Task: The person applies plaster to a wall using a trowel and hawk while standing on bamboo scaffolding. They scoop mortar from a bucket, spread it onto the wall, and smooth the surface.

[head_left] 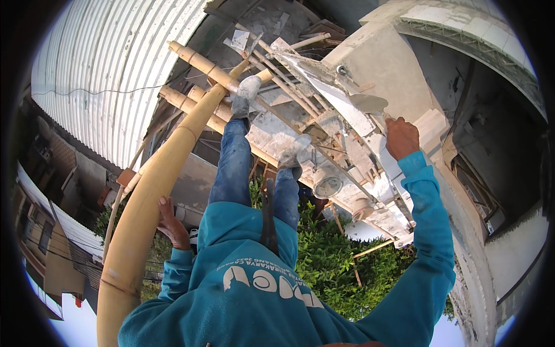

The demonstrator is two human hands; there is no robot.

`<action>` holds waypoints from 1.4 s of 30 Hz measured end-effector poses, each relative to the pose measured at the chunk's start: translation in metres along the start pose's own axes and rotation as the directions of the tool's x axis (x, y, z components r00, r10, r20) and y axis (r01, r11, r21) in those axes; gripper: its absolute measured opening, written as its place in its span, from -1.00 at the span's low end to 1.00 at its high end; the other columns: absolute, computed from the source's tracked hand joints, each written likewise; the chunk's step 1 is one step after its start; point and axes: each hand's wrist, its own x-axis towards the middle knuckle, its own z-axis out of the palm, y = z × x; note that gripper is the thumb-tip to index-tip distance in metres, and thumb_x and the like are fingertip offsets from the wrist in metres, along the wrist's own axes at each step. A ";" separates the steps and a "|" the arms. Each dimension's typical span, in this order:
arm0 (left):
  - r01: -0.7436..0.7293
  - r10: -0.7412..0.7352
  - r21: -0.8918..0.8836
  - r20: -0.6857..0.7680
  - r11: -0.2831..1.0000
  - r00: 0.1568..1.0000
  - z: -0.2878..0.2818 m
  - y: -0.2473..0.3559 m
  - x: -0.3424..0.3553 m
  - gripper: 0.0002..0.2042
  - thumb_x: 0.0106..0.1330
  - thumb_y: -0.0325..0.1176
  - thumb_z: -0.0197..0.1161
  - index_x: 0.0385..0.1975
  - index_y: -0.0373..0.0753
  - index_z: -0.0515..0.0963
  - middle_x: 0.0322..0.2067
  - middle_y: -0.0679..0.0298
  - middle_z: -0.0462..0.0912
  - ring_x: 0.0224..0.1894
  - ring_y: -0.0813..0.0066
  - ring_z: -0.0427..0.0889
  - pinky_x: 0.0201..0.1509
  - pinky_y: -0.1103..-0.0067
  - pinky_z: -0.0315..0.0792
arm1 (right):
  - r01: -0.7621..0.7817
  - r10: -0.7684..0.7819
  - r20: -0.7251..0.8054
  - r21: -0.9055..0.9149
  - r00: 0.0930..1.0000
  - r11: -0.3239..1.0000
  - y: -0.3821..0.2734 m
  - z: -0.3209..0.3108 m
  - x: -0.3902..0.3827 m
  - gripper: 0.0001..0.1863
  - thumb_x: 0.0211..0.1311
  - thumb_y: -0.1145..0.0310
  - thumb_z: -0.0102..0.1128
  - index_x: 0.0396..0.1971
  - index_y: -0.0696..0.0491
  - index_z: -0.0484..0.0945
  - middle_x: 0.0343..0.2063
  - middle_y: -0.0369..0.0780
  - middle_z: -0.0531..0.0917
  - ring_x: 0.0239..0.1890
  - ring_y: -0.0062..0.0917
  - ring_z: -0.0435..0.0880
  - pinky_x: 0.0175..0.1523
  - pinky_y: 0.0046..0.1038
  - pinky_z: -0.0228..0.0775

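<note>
My left hand [171, 222] is wrapped around the thick bamboo pole [150, 196] close beside my hip, with open air and green bushes [341, 254] below my knees. My feet stand on a narrow plank [324, 156] of the scaffold, poles crossing beyond it. Farther out, my right arm reaches up, right hand [401, 137] clamped on a trowel [370, 104] held against the plastered wall [381, 63].

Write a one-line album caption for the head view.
Left hand grips a bamboo pole; right hand holds a trowel against the wall.
</note>
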 end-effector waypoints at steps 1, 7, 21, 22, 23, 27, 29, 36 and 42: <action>-0.002 0.002 -0.003 0.000 1.000 1.000 0.000 -0.001 0.001 -0.36 0.35 -0.16 0.20 0.21 -0.56 0.20 0.19 -0.12 0.27 0.18 0.16 0.37 0.27 0.30 0.40 | 0.012 -0.012 0.022 -0.011 1.000 1.000 0.002 0.003 -0.002 -0.81 0.06 0.43 0.12 -0.29 0.09 0.59 -0.47 -0.09 0.62 -0.40 -0.22 0.66 -0.29 -0.25 0.51; -0.002 0.002 -0.026 0.011 1.000 1.000 0.001 0.001 0.002 -0.42 0.35 -0.17 0.20 0.16 -0.56 0.27 0.13 -0.08 0.34 0.13 0.21 0.40 0.24 0.32 0.41 | 0.024 -0.016 0.077 -0.103 0.997 0.994 0.030 0.012 -0.013 -0.89 0.08 0.40 0.12 -0.39 0.01 0.60 -0.46 -0.15 0.64 -0.37 -0.30 0.68 -0.28 -0.30 0.54; 0.025 -0.025 -0.007 0.000 1.000 1.000 -0.005 -0.009 0.005 -0.42 0.36 -0.14 0.17 0.18 -0.51 0.25 0.14 -0.03 0.35 0.14 0.23 0.41 0.25 0.31 0.38 | -0.067 0.068 0.007 -0.019 0.998 0.998 0.033 0.047 0.035 -0.79 0.06 0.39 0.15 -0.26 -0.05 0.61 -0.42 -0.19 0.66 -0.33 -0.33 0.70 -0.27 -0.29 0.56; 0.040 -0.040 -0.015 -0.032 0.999 0.999 -0.005 -0.011 0.006 -0.46 0.37 -0.18 0.18 0.13 -0.56 0.30 0.08 -0.04 0.39 0.08 0.24 0.45 0.22 0.34 0.41 | -0.060 0.060 -0.015 0.003 0.998 0.998 0.027 0.056 0.042 -0.80 0.06 0.39 0.15 -0.26 -0.05 0.61 -0.41 -0.19 0.66 -0.31 -0.33 0.70 -0.26 -0.29 0.56; 0.028 -0.028 0.008 0.002 1.000 1.000 -0.005 -0.010 0.006 -0.42 0.37 -0.14 0.16 0.18 -0.51 0.26 0.13 -0.02 0.36 0.13 0.22 0.42 0.25 0.31 0.38 | -0.056 0.057 -0.033 0.023 0.998 0.998 0.023 0.068 0.047 -0.80 0.06 0.39 0.15 -0.27 -0.05 0.60 -0.41 -0.19 0.66 -0.29 -0.33 0.70 -0.26 -0.29 0.56; -0.005 0.001 0.059 0.066 0.998 0.998 -0.005 -0.007 0.005 -0.36 0.36 -0.06 0.13 0.27 -0.44 0.20 0.21 0.00 0.31 0.23 0.18 0.36 0.31 0.25 0.32 | -0.066 0.068 0.083 -0.031 0.994 0.997 0.020 0.104 0.059 -0.80 0.16 0.35 0.09 -0.24 -0.07 0.63 -0.35 -0.23 0.68 -0.26 -0.33 0.71 -0.20 -0.34 0.58; -0.008 0.005 0.059 0.054 0.998 0.999 -0.006 -0.008 0.004 -0.36 0.36 -0.07 0.13 0.26 -0.45 0.21 0.20 0.00 0.32 0.23 0.18 0.36 0.31 0.26 0.32 | -0.138 0.150 0.211 -0.070 0.966 0.988 0.018 0.096 0.057 -0.78 0.20 0.33 0.05 -0.20 -0.07 0.63 -0.30 -0.21 0.69 -0.21 -0.34 0.71 -0.16 -0.34 0.58; 0.010 -0.012 0.063 0.030 0.998 0.999 -0.005 -0.010 0.005 -0.38 0.37 -0.08 0.14 0.23 -0.48 0.24 0.17 -0.02 0.36 0.20 0.21 0.39 0.30 0.31 0.35 | -0.166 0.163 0.513 -0.039 0.843 0.985 0.051 0.105 0.056 -0.70 0.29 0.27 -0.01 -0.08 -0.01 0.61 -0.08 -0.13 0.65 -0.03 -0.22 0.65 0.02 -0.24 0.53; -0.014 0.015 0.011 -0.057 1.000 0.998 0.004 -0.004 0.002 -0.52 0.37 -0.24 0.17 0.08 -0.56 0.36 0.04 -0.01 0.46 0.04 0.28 0.48 0.16 0.38 0.41 | -0.225 0.193 0.577 -0.015 0.794 0.974 0.076 0.106 0.045 -0.59 0.11 0.43 0.13 0.03 0.02 0.55 -0.10 -0.05 0.63 -0.01 -0.14 0.60 0.09 -0.21 0.47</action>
